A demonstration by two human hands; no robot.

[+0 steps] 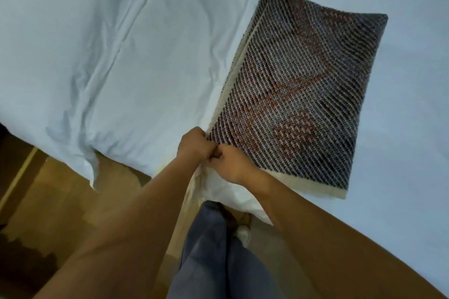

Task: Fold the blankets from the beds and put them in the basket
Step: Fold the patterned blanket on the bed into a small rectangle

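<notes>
Both of my fists met at the near corner of the blanket (pixel 289 94), my left hand (pixel 193 144) and right hand (pixel 234 164) each clenched on its cream edge where it lay folded flat on the bed (pixel 109 43). To fold it well I judged I should keep the stacked layers pinched square (the far edges looked slightly staggered, though blur made that uncertain). No basket was in view, so its contents I couldn't tell.
</notes>
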